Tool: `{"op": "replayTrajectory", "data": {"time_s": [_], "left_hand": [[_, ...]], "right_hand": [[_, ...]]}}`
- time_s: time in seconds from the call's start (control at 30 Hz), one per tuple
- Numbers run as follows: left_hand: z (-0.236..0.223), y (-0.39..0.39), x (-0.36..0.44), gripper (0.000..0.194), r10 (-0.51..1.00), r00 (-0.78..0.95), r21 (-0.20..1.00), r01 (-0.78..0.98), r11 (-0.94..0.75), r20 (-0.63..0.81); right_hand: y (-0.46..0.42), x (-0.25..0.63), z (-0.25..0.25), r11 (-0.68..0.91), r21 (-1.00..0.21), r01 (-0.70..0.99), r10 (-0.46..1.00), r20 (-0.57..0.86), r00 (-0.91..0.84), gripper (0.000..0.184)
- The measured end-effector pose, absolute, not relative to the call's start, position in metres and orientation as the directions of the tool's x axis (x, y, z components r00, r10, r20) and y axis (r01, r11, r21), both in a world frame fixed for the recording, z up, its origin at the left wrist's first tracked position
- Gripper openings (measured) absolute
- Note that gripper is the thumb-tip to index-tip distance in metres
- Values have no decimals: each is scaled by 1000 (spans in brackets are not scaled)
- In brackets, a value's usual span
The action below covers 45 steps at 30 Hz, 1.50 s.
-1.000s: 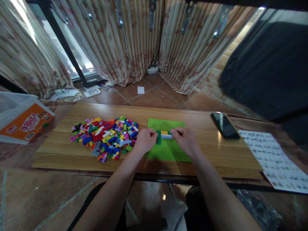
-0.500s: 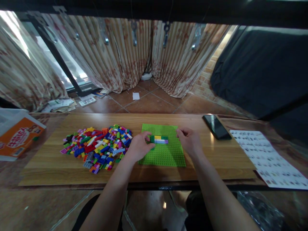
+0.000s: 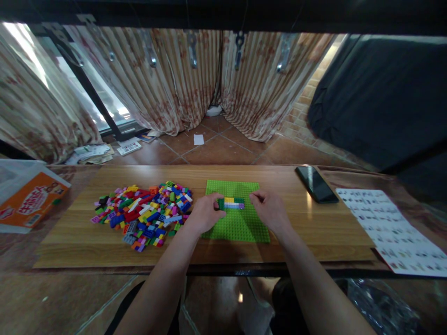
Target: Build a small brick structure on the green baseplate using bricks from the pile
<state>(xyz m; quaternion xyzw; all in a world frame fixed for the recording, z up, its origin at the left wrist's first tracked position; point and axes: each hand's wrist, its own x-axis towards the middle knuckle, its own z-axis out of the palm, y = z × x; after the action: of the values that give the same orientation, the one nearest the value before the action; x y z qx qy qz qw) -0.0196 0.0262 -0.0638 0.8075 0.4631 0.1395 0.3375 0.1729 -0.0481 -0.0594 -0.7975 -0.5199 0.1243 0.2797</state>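
A light green studded baseplate lies on the table. On it sits a short row of toy bricks in green, yellow, white, light blue and purple. My left hand is at the row's left end, thumb and index finger around a dark green brick. Over the plate's right part, my right hand has its fingertips pinched together, apart from the row. Whether something small is between those fingers is hidden. Left of the plate spreads a pile of loose mixed bricks.
A black phone lies on the wooden table, right of the plate. Beyond it is a printed sheet with rows of small pictures. An orange and white box stands at the far left. Curtains hang behind the table.
My right hand has moved a little left, toward the brick row. My left hand stays at the row's left end. The whole view has shifted slightly.
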Motion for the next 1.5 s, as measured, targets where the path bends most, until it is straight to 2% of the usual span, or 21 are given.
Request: {"op": "replayTrajectory", "data": {"time_s": [0.17, 0.53, 0.67, 0.8, 0.97, 1.23, 1.37, 1.5], "left_hand": [[-66, 25, -19, 43, 840, 537, 675, 648, -353, -77], [-73, 22, -25, 48, 826, 562, 705, 601, -375, -39], [-68, 26, -30, 35, 843, 537, 772, 550, -318, -35], [-70, 28, -29, 41, 861, 500, 824, 523, -217, -91], [-73, 23, -21, 43, 831, 540, 797, 557, -233, -134], [-74, 20, -25, 42, 830, 546, 813, 530, -241, -110], [-74, 26, -31, 37, 859, 510, 890, 410, -199, -43], [-65, 40, -47, 27, 940, 341, 986, 149, -73, 18]], "right_hand": [[-46, 163, -64, -303, -545, 781, 922, 37, 384, 29], [-43, 159, -68, -325, -420, 847, 929, 27, 369, 26], [-41, 160, -68, -330, -404, 853, 926, 35, 375, 28], [-40, 160, -68, -331, -395, 857, 924, 46, 378, 30], [-39, 160, -69, -294, -440, 849, 938, 39, 345, 30], [-40, 162, -71, -270, -459, 846, 933, 92, 348, 31], [-39, 160, -65, -268, -530, 804, 885, 194, 422, 31], [-35, 145, -60, -101, -688, 718, 847, 319, 425, 29]]}}
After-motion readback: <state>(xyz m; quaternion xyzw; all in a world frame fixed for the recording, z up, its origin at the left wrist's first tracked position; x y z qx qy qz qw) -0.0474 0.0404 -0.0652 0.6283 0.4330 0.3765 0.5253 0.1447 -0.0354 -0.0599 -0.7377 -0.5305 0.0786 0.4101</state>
